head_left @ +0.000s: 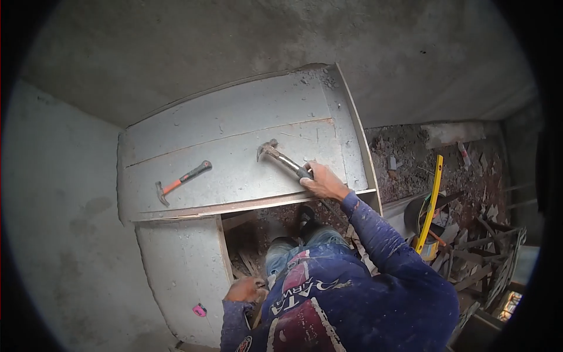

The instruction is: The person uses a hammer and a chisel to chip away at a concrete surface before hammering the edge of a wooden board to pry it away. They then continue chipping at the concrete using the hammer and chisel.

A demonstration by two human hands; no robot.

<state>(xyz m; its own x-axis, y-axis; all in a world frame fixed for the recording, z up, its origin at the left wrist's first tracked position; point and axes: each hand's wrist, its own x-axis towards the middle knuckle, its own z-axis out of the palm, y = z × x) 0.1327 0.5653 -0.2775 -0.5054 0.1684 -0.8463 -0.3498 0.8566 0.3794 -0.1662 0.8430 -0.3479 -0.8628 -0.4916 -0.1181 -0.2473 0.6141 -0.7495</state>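
My right hand (326,180) is wrapped round the dark grip of a claw hammer (285,159) with a shiny metal shaft. The hammer's dusty head points away to the left, over the grey panel surface (246,176). Down by my waist, my left hand (245,290) is closed with its fingers curled; what they hold, if anything, is hidden against my body. A second claw hammer (183,180), with an orange and black handle, lies on the panel to the left of the held one.
A pink tape measure (200,310) lies on the lower-left panel (182,264). A raised board edge (356,123) borders the panel on the right. Beyond it, a yellow spirit level (431,202) leans by a bucket (430,251). Rubble (399,155) and scrap wood cover the floor.
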